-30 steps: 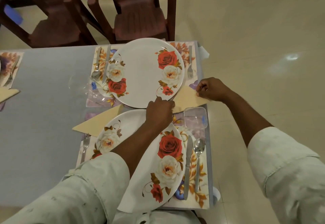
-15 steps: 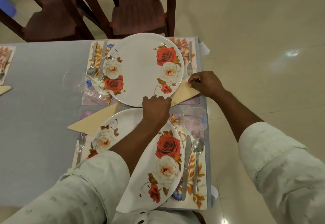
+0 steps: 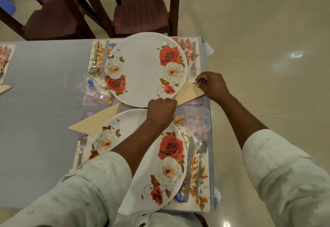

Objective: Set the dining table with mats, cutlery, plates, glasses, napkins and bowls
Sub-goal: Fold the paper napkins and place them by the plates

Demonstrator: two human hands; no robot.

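Two rose-patterned plates sit on floral mats at the table's right end: a far plate [image 3: 142, 69] and a near plate [image 3: 160, 169]. A cream napkin [image 3: 189, 93] lies partly under the far plate's near-right rim. My right hand [image 3: 212, 85] pinches the napkin's outer corner, just below a fork [image 3: 193, 60]. My left hand [image 3: 160, 112] is closed at the far plate's near rim, where the napkin's tip ends. A second cream napkin [image 3: 96, 119] sticks out from under the near plate. My left forearm hides the near plate's middle.
A clear glass [image 3: 198, 119] stands right of my left hand, another clear glass [image 3: 76, 84] left of the far mat [image 3: 196, 44]. Knife [image 3: 188, 166] and spoon [image 3: 200, 162] lie right of the near plate. Two dark chairs [image 3: 139, 10] stand beyond the table. The table edge [image 3: 211, 137] runs close on the right.
My right hand has moved left toward the fork, sliding the cream napkin further under the far plate. My left hand has stayed at the plate's near rim.
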